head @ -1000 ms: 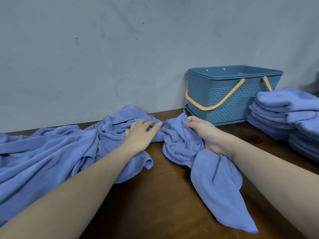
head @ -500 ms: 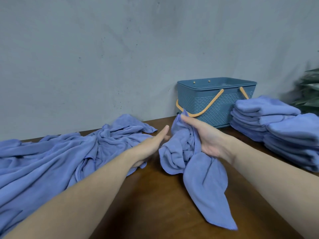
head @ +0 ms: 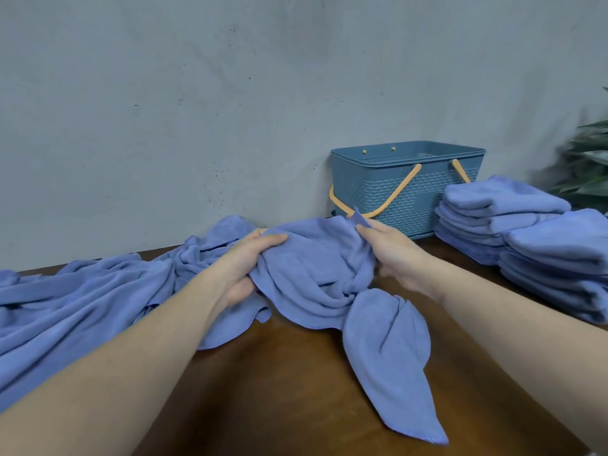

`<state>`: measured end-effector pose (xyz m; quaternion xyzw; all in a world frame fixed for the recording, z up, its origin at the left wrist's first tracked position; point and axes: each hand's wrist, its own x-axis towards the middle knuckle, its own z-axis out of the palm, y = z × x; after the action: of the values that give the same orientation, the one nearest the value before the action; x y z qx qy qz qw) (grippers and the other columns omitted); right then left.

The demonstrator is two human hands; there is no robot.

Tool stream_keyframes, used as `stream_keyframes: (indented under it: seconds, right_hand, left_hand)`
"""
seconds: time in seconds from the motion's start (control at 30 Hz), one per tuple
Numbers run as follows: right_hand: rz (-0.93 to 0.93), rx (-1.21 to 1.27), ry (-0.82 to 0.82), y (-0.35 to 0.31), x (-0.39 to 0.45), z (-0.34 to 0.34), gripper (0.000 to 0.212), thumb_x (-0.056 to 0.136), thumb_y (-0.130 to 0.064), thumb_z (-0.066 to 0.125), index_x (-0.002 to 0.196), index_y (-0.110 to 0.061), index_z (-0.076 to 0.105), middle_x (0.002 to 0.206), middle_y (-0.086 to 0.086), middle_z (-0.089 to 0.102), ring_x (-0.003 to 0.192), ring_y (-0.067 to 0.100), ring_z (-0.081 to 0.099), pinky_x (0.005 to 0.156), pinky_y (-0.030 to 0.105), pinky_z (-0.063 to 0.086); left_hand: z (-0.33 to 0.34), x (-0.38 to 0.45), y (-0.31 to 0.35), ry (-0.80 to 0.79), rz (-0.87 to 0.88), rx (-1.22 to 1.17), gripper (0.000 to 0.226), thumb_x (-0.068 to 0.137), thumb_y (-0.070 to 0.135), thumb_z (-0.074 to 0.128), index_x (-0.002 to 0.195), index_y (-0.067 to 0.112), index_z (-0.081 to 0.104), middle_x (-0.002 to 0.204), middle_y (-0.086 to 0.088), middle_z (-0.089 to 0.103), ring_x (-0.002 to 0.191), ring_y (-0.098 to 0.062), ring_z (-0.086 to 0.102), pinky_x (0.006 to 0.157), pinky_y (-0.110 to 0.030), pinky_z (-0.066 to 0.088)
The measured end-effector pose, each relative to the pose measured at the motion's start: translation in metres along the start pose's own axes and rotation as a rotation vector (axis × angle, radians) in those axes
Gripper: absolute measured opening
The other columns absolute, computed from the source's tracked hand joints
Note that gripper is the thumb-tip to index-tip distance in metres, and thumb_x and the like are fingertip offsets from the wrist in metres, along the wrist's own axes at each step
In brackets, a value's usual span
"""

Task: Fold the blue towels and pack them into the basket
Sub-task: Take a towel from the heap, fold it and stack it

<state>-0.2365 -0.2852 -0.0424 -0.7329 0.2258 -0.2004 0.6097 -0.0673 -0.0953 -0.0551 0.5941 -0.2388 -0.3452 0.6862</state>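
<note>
A crumpled blue towel [head: 322, 274] is lifted above the brown table, and one long end of it trails toward the front edge. My left hand [head: 250, 261] grips its left side with curled fingers. My right hand [head: 391, 255] pinches an upper corner on the right. Behind my right hand, against the wall, stands the blue basket [head: 404, 185] with its orange handles folded down. A heap of unfolded blue towels [head: 85, 301] covers the table's left side. Stacks of folded blue towels [head: 526, 238] sit to the right of the basket.
The brown wooden table [head: 296, 390] runs along a grey wall. A green plant [head: 589, 166] shows at the far right edge behind the folded stacks. Bare wood lies in front of the held towel.
My left hand has taken hold of the towel that my right hand lifted off the heap. Both hands have pulled it apart and spread it wider between them.
</note>
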Motion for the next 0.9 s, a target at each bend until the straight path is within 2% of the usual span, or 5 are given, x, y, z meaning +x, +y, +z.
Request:
stream_keyframes:
  seconds: [0.1, 0.33, 0.5, 0.67, 0.9]
  right_hand:
    - [-0.129, -0.158, 0.051, 0.01, 0.013, -0.006, 0.036, 0.108, -0.026, 0.04, 0.135, -0.042, 0.059, 0.12, -0.013, 0.063, 0.089, 0.012, 0.065, 0.053, 0.03, 0.058]
    - [-0.148, -0.416, 0.045, 0.026, 0.061, -0.005, 0.029, 0.105, -0.015, 0.041, 0.119, -0.031, 0.061, 0.076, 0.011, 0.06, 0.048, 0.016, 0.051, 0.04, 0.026, 0.043]
    - [-0.093, -0.525, 0.071, 0.026, 0.104, 0.003, 0.042, 0.096, -0.001, 0.038, 0.124, -0.028, 0.054, 0.08, 0.012, 0.063, 0.044, 0.017, 0.052, 0.038, 0.024, 0.043]
    - [-0.067, -0.367, 0.064, 0.03, 0.141, 0.022, 0.06, 0.088, 0.015, 0.032, 0.138, -0.012, 0.052, 0.12, 0.015, 0.065, 0.076, 0.027, 0.068, 0.07, 0.035, 0.063]
    - [-0.275, -0.636, -0.11, 0.051, 0.148, 0.031, 0.072, 0.087, 0.007, 0.058, 0.153, -0.012, 0.036, 0.141, 0.0, 0.049, 0.104, 0.001, 0.053, 0.081, 0.003, 0.032]
  left_hand:
    - [-0.013, 0.011, 0.007, 0.097, 0.018, -0.009, 0.02, 0.089, 0.017, 0.075, 0.097, 0.014, 0.057, 0.102, -0.017, 0.071, 0.1, -0.031, 0.069, 0.097, -0.048, 0.052]
    - [-0.031, 0.063, 0.014, 0.359, 0.07, 0.295, 0.024, 0.087, 0.012, 0.072, 0.085, 0.017, 0.049, 0.083, -0.01, 0.058, 0.075, -0.022, 0.056, 0.063, -0.032, 0.046]
    - [-0.027, 0.113, 0.014, 0.464, 0.084, 0.404, 0.027, 0.087, 0.005, 0.07, 0.083, 0.017, 0.046, 0.077, -0.008, 0.054, 0.067, -0.021, 0.052, 0.058, -0.03, 0.043]
    - [-0.011, 0.149, 0.006, 0.496, 0.069, 0.261, 0.027, 0.089, 0.0, 0.068, 0.099, 0.015, 0.047, 0.085, -0.008, 0.052, 0.066, -0.019, 0.052, 0.052, -0.026, 0.045]
    - [0.004, 0.134, -0.026, 0.433, 0.291, 0.962, 0.032, 0.086, 0.021, 0.063, 0.117, 0.019, 0.06, 0.129, -0.007, 0.051, 0.124, -0.027, 0.046, 0.101, -0.03, 0.033]
